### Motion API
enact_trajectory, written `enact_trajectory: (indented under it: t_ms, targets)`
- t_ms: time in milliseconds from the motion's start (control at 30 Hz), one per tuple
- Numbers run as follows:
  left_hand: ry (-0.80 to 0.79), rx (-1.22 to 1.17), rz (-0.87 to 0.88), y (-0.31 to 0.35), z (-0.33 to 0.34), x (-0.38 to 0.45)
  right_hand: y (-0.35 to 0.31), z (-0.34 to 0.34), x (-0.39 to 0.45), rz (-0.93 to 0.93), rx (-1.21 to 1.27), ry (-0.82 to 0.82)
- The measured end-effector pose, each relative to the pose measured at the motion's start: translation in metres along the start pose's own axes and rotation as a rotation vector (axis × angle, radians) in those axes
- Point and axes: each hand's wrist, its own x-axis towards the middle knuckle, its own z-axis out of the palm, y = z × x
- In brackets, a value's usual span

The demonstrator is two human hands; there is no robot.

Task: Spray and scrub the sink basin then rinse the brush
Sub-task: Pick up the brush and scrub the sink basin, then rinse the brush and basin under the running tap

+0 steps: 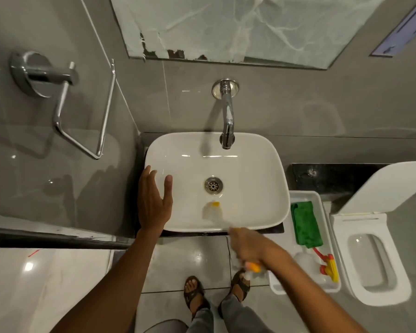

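Observation:
The white sink basin (250,169) fills the middle of the view, with a metal drain (213,185) at its centre. My right hand (249,246) is at the basin's front rim, shut on a brush (213,209) with a white and yellow handle. The brush is blurred by motion and its head lies on the basin floor just below the drain. My left hand (154,200) rests open on the basin's left rim, fingers spread. The spray bottle (327,264), clear with a red and yellow trigger, lies in a white tray to the right.
A chrome tap (227,116) juts from the grey wall over the basin's back edge. The white tray (322,200) also holds a green cloth (305,222). A toilet (370,255) with raised lid stands far right. A chrome towel holder (65,99) is on the left wall.

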Motion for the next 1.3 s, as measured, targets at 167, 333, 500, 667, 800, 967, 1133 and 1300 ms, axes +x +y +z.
enact_trajectory:
  t_ms: [167,333,500,667,800,967,1133,1300]
  targets:
    - [0.038,-0.002,0.016,0.001,0.0,0.0,-0.085,0.032,0.026,0.011,0.496,-0.3]
    - [0.025,-0.006,0.005,0.001,0.0,0.001,-0.108,-0.026,0.075,-0.162,0.156,0.015]
    - [0.052,-0.013,0.032,0.001,0.001,0.001,-0.042,-0.076,0.095,0.09,0.056,0.311]
    - [0.041,-0.012,0.044,0.005,-0.001,-0.001,0.03,-0.082,0.054,0.202,0.026,0.136]
    - [0.01,-0.042,0.002,0.009,-0.007,-0.004,0.03,-0.046,0.016,0.122,-0.056,-0.065]
    - [-0.122,0.048,0.076,0.014,-0.016,-0.008,-0.023,0.001,-0.006,-0.153,-0.091,-0.153]
    - [-0.183,0.015,0.018,0.03,-0.03,-0.017,-0.056,0.033,-0.007,-0.263,0.115,-0.091]
    - [-0.229,0.035,0.118,0.077,-0.044,-0.009,-0.031,0.049,0.006,-0.182,0.384,0.101]
